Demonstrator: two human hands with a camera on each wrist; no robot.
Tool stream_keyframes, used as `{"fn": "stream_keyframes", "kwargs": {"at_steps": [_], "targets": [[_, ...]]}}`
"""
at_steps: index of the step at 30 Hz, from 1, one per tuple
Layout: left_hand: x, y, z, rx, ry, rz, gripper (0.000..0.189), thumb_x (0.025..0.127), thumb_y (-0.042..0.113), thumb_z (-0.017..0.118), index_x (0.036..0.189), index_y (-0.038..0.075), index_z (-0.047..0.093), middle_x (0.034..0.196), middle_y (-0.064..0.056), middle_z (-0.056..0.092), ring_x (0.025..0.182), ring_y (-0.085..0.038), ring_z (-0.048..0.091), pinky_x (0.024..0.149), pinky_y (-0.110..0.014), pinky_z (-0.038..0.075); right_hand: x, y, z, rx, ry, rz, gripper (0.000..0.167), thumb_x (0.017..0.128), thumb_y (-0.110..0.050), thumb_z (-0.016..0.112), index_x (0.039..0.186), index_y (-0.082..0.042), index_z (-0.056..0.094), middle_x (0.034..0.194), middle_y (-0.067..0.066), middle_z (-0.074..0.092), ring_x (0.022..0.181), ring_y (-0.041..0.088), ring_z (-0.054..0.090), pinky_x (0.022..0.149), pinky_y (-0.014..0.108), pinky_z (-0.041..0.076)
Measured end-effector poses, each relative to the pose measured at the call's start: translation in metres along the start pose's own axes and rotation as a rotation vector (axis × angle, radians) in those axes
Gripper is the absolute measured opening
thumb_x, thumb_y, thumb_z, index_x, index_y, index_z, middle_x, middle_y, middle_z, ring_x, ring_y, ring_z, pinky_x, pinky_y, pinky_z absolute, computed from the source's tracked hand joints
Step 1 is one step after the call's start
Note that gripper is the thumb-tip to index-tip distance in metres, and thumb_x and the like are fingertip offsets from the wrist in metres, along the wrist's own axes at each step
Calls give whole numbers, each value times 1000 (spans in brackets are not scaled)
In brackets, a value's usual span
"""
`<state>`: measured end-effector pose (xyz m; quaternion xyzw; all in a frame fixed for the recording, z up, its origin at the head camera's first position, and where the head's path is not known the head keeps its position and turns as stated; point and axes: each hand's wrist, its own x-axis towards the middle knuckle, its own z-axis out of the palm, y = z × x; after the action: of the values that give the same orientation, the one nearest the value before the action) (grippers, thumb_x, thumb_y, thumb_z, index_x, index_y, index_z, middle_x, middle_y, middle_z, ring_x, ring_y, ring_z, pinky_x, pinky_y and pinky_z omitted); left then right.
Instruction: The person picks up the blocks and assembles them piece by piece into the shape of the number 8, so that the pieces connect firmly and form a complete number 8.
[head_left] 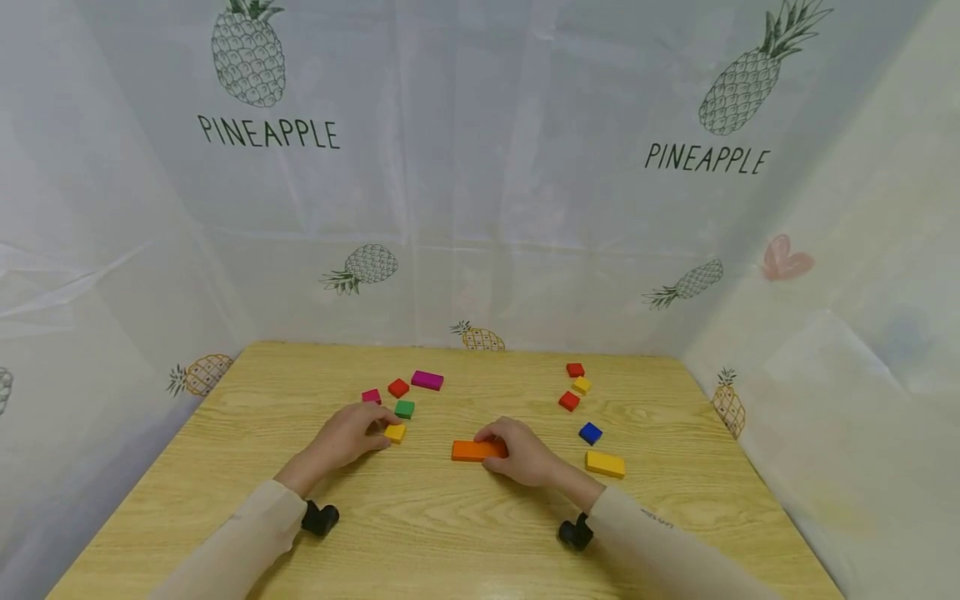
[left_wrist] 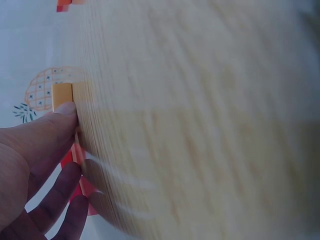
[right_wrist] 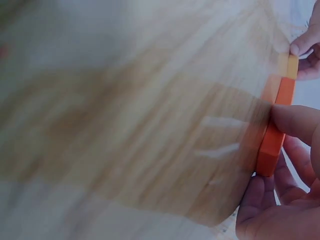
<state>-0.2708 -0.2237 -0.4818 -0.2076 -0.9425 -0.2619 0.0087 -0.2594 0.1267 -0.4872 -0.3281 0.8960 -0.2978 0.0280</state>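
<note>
With thumb and fingertips, my left hand (head_left: 347, 438) pinches a small yellow block (head_left: 395, 433) at the left of the table; in the left wrist view the thumb lies against that yellow block (left_wrist: 62, 93). My right hand (head_left: 521, 454) grips a long orange block (head_left: 468, 451) by its right part, near the middle. The right wrist view has the thumb on one long side of the orange block (right_wrist: 272, 145), with fingers on the far side and at its end. A green block (head_left: 405, 409) lies just beyond the left hand, and a pink block (head_left: 371, 397) behind its knuckles.
Farther back on the left are a red block (head_left: 398, 387) and a long purple block (head_left: 427, 380). On the right lie a long yellow block (head_left: 604, 464), a blue block (head_left: 590, 433), two red blocks and a small yellow one (head_left: 581, 385). Pineapple-printed cloth (head_left: 480, 192) surrounds the wooden table.
</note>
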Motion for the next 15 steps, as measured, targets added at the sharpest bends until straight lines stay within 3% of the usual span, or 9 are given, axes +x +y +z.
{"fn": "stream_keyframes", "kwargs": {"at_steps": [15], "targets": [[0, -1, 0, 4, -1, 12, 30, 92, 17, 85, 121, 16, 79, 111, 5, 74, 98, -17, 65, 93, -46, 55, -1, 3, -4, 40, -32, -24, 28, 97, -11, 77, 124, -6, 72, 112, 4, 63, 96, 15, 54, 87, 30, 48]]}}
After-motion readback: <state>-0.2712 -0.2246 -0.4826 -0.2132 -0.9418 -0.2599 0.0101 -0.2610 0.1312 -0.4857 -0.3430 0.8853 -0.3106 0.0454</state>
